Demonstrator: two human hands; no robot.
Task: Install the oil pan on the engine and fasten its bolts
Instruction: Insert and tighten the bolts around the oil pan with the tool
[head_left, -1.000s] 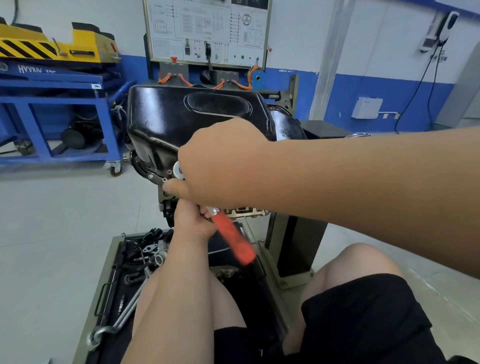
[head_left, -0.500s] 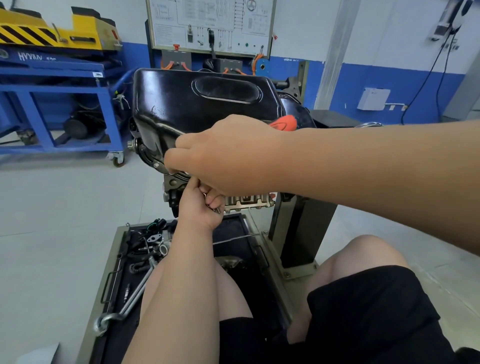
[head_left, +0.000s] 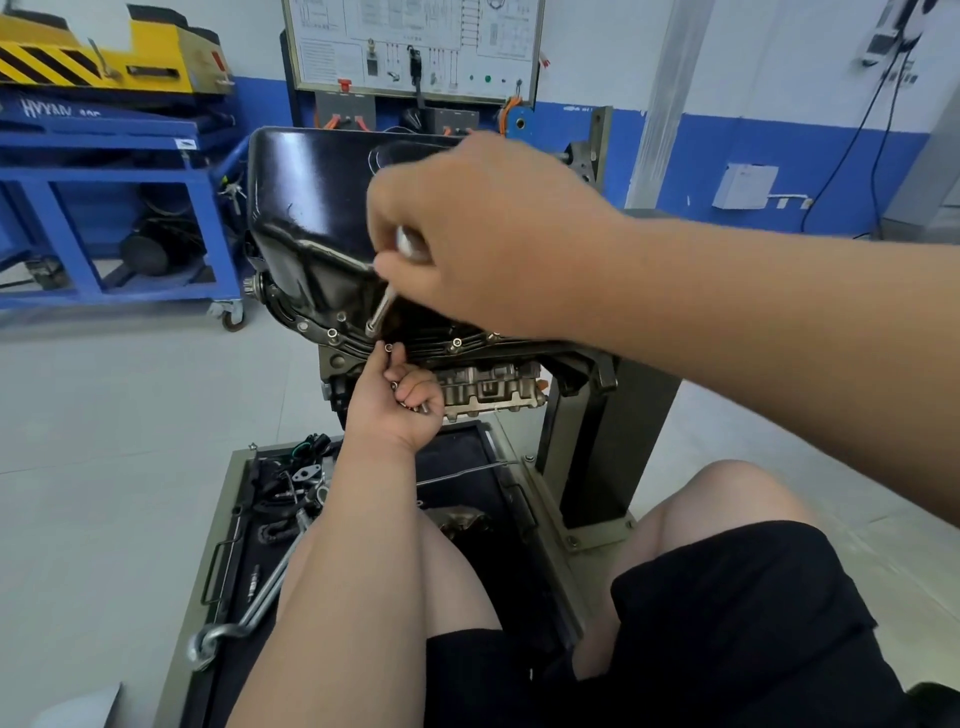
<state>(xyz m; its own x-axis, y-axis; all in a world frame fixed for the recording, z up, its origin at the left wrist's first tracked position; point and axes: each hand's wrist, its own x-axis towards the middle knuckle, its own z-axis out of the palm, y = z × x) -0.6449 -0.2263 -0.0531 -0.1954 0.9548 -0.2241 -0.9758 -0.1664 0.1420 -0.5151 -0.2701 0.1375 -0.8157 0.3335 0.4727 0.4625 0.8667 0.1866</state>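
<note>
At the left stands a blue steel frame on casters, carrying a yellow machine with black hazard stripes. Against the white-and-blue back wall a white board printed with diagrams stands upright, and further right a small white box is fixed to the blue band, with black cables hanging down beside it. Low in the view a black-lined tray holds a cluster of loose dark parts at its far left corner, among them a flat metal gasket, and a long metal bar with a hooked end.
</note>
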